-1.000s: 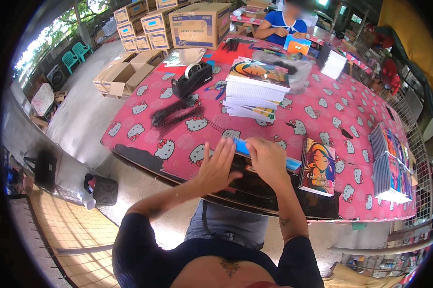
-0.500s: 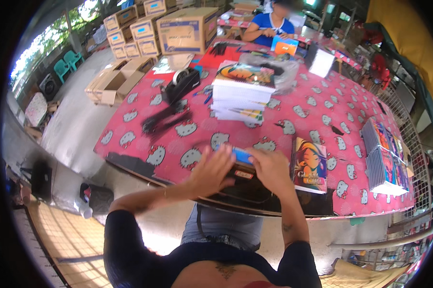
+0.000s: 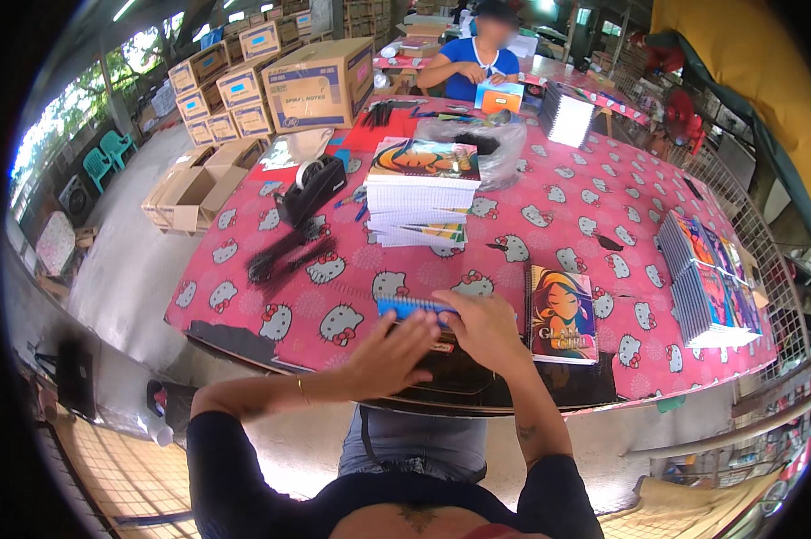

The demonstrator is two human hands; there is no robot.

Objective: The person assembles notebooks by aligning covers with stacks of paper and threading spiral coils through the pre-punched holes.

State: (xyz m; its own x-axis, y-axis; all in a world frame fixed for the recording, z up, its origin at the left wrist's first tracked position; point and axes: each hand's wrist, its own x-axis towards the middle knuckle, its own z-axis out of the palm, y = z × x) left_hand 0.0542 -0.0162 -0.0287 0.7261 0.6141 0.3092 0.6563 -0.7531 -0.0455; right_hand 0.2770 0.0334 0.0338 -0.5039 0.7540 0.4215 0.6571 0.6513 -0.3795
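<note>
A blue-edged spiral notebook (image 3: 395, 306) is at the table's front edge, its coil side facing away from me. A thin length of dark coil seems to stick out past its left end. My left hand (image 3: 392, 357) is flat on the notebook with its fingers stretched out, somewhat blurred. At the notebook's right end, my right hand (image 3: 484, 331) grips the coiled edge, fingertips at the spine. Most of the cover is hidden under both hands. Just right of my right hand lies another notebook (image 3: 563, 314) with an illustrated cover.
A tall notebook stack (image 3: 423, 193) stands ahead, beside a black tape dispenser (image 3: 311, 190) and loose black coils (image 3: 289, 256). Bundled notebooks (image 3: 709, 283) sit at the right. Across the table, a person (image 3: 477, 67) in blue handles a notebook. Cardboard boxes (image 3: 320, 85) are piled at the far left.
My left hand has slid down and back toward me over the notebook, uncovering more of its blue coiled edge. My right hand stays at the right end. The whole view has shifted slightly.
</note>
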